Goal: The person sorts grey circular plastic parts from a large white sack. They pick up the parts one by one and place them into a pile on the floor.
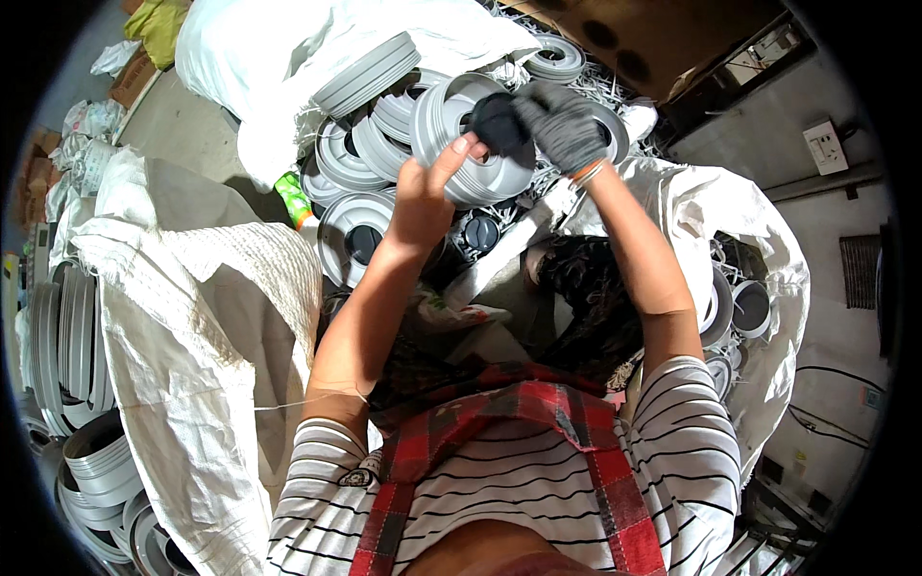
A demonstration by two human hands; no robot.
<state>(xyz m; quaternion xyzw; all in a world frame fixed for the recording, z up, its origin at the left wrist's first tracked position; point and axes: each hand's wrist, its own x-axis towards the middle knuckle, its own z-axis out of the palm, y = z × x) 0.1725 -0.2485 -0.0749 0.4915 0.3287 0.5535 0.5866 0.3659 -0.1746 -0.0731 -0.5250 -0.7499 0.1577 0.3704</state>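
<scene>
A grey, wheel-shaped plastic part (499,178) with a stepped rim stands tilted in front of me. My left hand (423,206), bare, is closed at its lower left side, with one digit reaching across the face toward the hub. My right hand (567,130) wears a grey knit glove and grips a round black cap (497,121) over the middle of that part. The tip of my left digit meets the cap's lower left edge. Part of the left fingers is hidden. Just below lie another grey wheel (336,226) with a black centre and a loose black cap (481,232).
More grey wheels (370,77) are heaped at the far side, beside a white sack (259,58) and shredded strips. Large white woven sacks stand at left (192,317) and right (768,230). Stacked grey rings (96,461) lie at lower left. A wall socket (823,147) is at right.
</scene>
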